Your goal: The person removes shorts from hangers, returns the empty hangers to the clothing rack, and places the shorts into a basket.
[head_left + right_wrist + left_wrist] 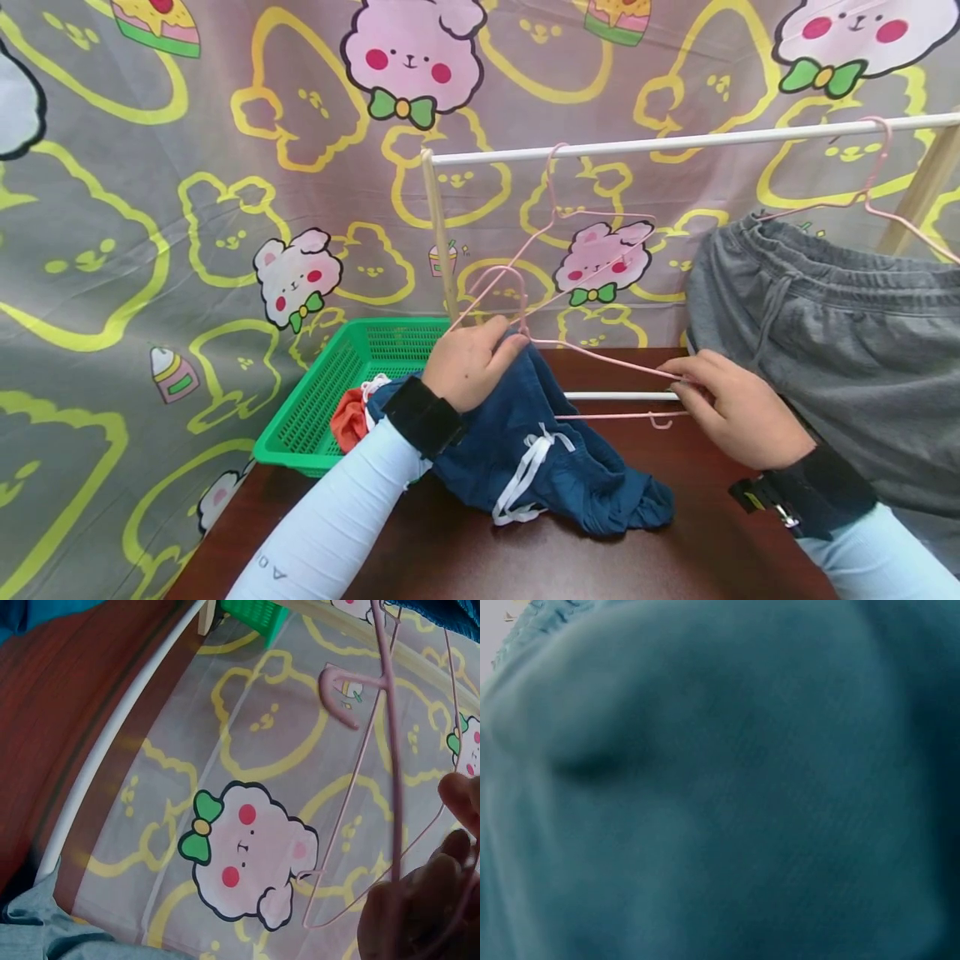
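Observation:
Blue shorts [600,492] with a white drawstring [521,479] droop over the table from my left hand [468,358], which grips their upper part. Blue cloth fills nearly all of the left wrist view. My right hand [738,417] pinches a pink wire hanger [592,353] at the end of its right shoulder. The hanger's hook rises beside my left thumb, and its left side is hidden behind that hand and the cloth. In the right wrist view the hanger [391,787] runs down past my curled fingers [382,915].
A white rail [675,137] on wooden posts carries an empty pink hanger [551,187] and another with grey shorts [825,325] at right. Behind my left arm stands a green basket [300,425] with orange cloth [348,421]. A patterned curtain [217,142] hangs behind.

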A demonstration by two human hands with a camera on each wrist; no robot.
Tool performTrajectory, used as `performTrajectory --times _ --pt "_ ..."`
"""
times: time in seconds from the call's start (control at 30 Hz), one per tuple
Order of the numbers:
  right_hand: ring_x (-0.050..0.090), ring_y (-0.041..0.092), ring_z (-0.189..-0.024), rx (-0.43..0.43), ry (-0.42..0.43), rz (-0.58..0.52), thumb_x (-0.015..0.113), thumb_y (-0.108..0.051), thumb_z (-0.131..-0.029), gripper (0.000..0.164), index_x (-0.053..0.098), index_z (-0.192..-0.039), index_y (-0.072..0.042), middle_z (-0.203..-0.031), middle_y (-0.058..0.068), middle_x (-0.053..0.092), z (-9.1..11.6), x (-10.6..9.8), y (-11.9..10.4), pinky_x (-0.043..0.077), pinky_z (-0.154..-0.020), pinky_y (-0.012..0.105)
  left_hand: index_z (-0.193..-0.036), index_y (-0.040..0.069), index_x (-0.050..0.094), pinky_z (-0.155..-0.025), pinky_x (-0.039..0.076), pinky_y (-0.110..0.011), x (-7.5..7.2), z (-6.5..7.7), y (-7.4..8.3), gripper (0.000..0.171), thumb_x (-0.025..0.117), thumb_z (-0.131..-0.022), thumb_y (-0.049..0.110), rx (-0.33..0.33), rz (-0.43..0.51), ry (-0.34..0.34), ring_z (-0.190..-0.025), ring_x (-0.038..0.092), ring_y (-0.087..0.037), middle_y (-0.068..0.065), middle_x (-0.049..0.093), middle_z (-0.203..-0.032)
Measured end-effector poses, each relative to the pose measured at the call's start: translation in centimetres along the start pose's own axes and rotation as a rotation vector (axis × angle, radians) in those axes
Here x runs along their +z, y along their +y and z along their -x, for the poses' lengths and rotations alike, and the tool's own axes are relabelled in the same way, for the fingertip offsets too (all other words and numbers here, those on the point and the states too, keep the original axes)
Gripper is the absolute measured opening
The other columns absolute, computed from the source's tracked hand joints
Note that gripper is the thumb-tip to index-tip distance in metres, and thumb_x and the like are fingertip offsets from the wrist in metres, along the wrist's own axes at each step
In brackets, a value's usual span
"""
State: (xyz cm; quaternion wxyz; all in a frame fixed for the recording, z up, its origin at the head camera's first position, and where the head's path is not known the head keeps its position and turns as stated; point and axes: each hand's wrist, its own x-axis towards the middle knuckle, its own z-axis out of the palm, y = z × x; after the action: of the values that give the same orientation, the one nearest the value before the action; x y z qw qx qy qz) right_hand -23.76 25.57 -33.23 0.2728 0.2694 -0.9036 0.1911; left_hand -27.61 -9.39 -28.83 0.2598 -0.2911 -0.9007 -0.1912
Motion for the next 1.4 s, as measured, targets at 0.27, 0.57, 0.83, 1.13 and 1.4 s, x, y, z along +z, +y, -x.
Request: performTrajectory --times 0.27,0.57,0.83,1.13,1.4 --pt "0.045 0.003 -0.075 -0.053 0.062 -0.042 0.065 -0.001 -0.096 0.020 0.070 -0.105 -0.018 -0.088 -0.013 0.053 0.2 -0.2 0.4 0.036 -0.068 0.021 -0.095 0.015 0.058 -0.061 0.043 -0.032 0.2 0.2 -0.2 0.030 0.048 -0.107 0.040 -0.001 0.012 -0.015 -0.061 0.054 -0.015 0.004 0.047 -0.064" --pt "0.045 0.003 -0.076 -0.039 0.081 -0.034 0.066 0.000 -0.095 0.019 0.070 -0.103 -0.017 -0.088 -0.013 0.053 0.2 -0.3 0.4 0.036 -0.067 0.021 -0.096 0.014 0.055 -0.063 0.043 -0.033 0.1 0.7 -1.2 0.028 0.047 -0.107 0.038 -0.010 0.070 -0.086 -0.066 0.053 -0.016 0.002 0.047 -0.072" --pt "0.045 0.004 -0.075 -0.013 0.084 -0.023 0.067 0.000 -0.095 0.020 0.071 -0.103 -0.018 -0.090 -0.011 0.056 0.5 -0.9 0.6 0.036 -0.066 0.022 -0.099 0.015 0.056 -0.067 0.045 -0.034 -0.2 1.6 -2.5 0.029 0.043 -0.108 0.039 -0.052 0.067 -0.136 -0.074 0.054 -0.017 0.001 0.051 -0.080" --pt "0.043 0.004 -0.074 0.017 0.115 0.007 0.067 -0.001 -0.095 0.018 0.072 -0.103 -0.016 -0.087 -0.010 0.055 1.1 -2.2 1.6 0.034 -0.062 0.022 -0.101 0.014 0.056 -0.074 0.046 -0.038 -0.8 2.8 -4.1 0.027 0.044 -0.109 0.036 -0.082 0.118 -0.205 -0.082 0.056 -0.019 -0.001 0.055 -0.088" --pt "0.043 0.003 -0.074 0.066 0.140 0.062 0.068 -0.003 -0.094 0.013 0.072 -0.103 -0.012 -0.087 -0.006 0.057 1.4 -3.8 2.2 0.035 -0.062 0.023 -0.104 0.014 0.060 -0.083 0.049 -0.041 -1.1 3.8 -5.4 0.030 0.044 -0.108 0.039 -0.116 0.085 -0.232 -0.089 0.058 -0.021 -0.002 0.060 -0.098"
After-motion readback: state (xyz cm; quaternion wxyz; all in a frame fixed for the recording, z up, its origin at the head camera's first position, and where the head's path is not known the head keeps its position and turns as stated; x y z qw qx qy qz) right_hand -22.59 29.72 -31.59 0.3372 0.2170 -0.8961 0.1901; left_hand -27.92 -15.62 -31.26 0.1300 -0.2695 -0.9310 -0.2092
